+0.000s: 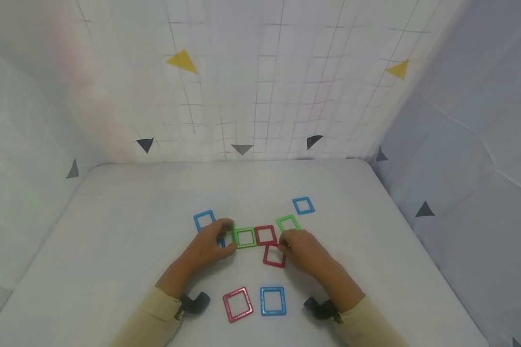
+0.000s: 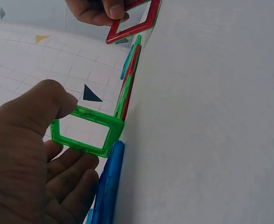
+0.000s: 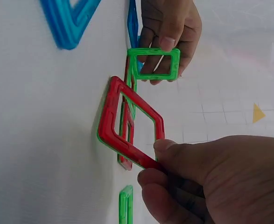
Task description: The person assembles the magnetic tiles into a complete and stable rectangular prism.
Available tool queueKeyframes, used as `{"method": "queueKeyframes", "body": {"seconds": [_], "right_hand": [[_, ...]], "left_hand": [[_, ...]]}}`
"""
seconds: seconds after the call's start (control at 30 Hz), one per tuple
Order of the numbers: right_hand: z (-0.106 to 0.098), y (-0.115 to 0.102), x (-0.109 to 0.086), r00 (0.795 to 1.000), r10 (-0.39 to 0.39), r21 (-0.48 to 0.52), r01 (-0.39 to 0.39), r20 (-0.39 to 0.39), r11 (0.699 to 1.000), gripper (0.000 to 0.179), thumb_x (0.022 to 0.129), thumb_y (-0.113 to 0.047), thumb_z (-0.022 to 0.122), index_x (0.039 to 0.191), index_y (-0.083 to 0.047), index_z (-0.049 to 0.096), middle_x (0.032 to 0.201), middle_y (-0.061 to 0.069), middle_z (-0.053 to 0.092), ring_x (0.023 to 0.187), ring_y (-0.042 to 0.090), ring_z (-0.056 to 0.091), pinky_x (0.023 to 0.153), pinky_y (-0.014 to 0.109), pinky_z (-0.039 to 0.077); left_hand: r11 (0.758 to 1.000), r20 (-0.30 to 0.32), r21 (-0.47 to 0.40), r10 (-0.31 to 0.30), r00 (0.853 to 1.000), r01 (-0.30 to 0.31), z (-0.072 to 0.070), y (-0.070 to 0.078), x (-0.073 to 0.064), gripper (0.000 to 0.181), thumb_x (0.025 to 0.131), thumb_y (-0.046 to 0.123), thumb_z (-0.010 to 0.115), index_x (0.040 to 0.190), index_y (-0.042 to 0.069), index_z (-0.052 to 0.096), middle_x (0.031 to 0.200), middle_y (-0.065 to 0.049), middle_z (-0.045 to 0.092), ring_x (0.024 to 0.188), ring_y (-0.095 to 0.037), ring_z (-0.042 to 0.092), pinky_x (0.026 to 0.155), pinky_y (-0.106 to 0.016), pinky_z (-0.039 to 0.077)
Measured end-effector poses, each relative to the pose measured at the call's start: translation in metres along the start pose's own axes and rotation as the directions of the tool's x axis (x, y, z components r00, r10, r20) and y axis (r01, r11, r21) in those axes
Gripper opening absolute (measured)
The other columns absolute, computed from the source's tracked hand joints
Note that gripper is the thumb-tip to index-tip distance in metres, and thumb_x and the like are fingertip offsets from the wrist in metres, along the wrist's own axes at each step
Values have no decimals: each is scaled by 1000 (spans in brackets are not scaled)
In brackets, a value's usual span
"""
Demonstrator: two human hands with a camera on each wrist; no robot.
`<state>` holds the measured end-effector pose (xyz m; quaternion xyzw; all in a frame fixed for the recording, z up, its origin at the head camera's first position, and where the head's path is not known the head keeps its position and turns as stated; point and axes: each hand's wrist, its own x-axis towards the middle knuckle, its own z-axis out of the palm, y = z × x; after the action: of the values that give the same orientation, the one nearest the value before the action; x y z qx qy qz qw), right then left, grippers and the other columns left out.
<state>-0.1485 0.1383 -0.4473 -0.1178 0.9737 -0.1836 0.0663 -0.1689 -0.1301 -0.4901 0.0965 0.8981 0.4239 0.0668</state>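
Note:
My left hand point(image 1: 209, 243) pinches a green square magnetic tile point(image 2: 86, 112) by its edge, thumb on one side and fingers on the other. This open-framed tile stands upright at the left end of a flat green tile point(image 1: 246, 246). A red tile point(image 1: 265, 226) lies flat against that one's right side. Thumb and fingers of my right hand point(image 1: 305, 250) pinch a second red tile point(image 3: 108, 114), which is tilted above the table just in front of the flat red one. A blue tile point(image 1: 222, 242) lies partly hidden beneath my left hand.
Another blue tile point(image 1: 196, 222) lies beyond the left hand. A green tile point(image 1: 284, 218) is just beyond the right hand, with a blue tile point(image 1: 303, 198) farther back. Nearer me lie a red tile point(image 1: 227, 307) and a blue tile point(image 1: 273, 313) on the white table point(image 1: 134, 207).

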Motion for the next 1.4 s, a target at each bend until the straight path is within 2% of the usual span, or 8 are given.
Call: {"method": "queueKeyframes", "body": {"seconds": [0.3, 0.77, 1.1, 1.4], "right_hand": [[-10, 2, 6, 1000, -20, -6, 20, 5, 1000, 23, 86, -21, 79, 108, -16, 73, 90, -6, 68, 85, 13, 63, 78, 30, 59], [-15, -3, 10, 983, -172, -147, 161, -61, 976, 20, 84, -17, 80, 104, -17, 76, 86, -8, 66, 84, 9, 61, 82, 26, 57], [-10, -9, 14, 975, -215, -152, 205, -48, 967, 22, 84, -16, 81, 104, -16, 75, 93, -6, 68, 88, 9, 61, 84, 27, 58], [-3, -14, 20, 959, -270, -201, 248, -87, 948, 19, 84, -17, 81, 101, -19, 74, 91, -7, 69, 85, 6, 61, 83, 22, 56]], "left_hand": [[1000, 4, -8, 0, 1000, 0, 0, -1, 0, 62, 83, 32, 79, 138, 21, 54, 137, 3, 59, 127, -20, 57, 104, -41, 50], [1000, 3, -3, 14, 1000, -14, -1, -3, 0, 62, 83, 32, 78, 139, 20, 53, 137, 2, 59, 126, -20, 58, 104, -41, 50], [1000, 17, 0, 7, 1000, -7, -3, -2, 0, 62, 83, 32, 78, 138, 20, 54, 136, 1, 60, 125, -20, 59, 103, -40, 51], [1000, 18, 7, 8, 1000, -8, -5, -1, 0, 63, 83, 32, 78, 139, 19, 53, 137, 0, 59, 125, -21, 59, 102, -40, 51]]}}
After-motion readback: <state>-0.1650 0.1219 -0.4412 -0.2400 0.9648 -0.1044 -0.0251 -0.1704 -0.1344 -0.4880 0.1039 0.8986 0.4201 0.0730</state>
